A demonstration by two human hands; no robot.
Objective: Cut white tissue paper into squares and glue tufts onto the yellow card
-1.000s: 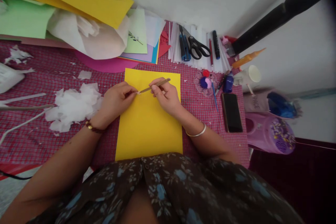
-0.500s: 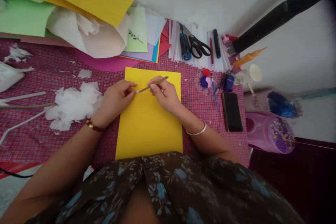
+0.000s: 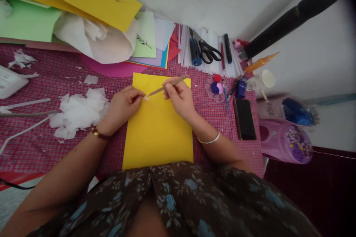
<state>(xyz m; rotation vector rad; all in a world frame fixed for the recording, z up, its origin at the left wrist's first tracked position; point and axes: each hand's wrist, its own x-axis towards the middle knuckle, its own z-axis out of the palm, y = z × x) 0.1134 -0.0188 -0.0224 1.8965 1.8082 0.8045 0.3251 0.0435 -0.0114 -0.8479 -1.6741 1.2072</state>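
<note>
A yellow sheet of paper [image 3: 158,133] lies in front of me on the table. My left hand [image 3: 125,105] is closed in a pinch at its left side, with a small white paper scrap [image 3: 146,98] showing at the fingertips. Between the thumb and fingers of my right hand [image 3: 180,98] is a slim brown wooden stick [image 3: 169,84], slanting down to the left. Its narrow tip is close beside the white scrap; whether they touch I cannot tell. Left of my left hand sits a pile of white tissue paper pieces [image 3: 79,109].
Scissors [image 3: 209,50], a blue cutter [image 3: 196,52] and markers lie on white strips at the back. To the right are a dish of paint [image 3: 216,88], a thin brush [image 3: 226,98], a phone [image 3: 244,119] and a white cup [image 3: 263,80]. Coloured papers [image 3: 151,57] are stacked at the back left.
My right hand has shifted slightly right with the stick, which now points at the scrap from a bit farther off. More of the white scrap shows at my left fingertips.
</note>
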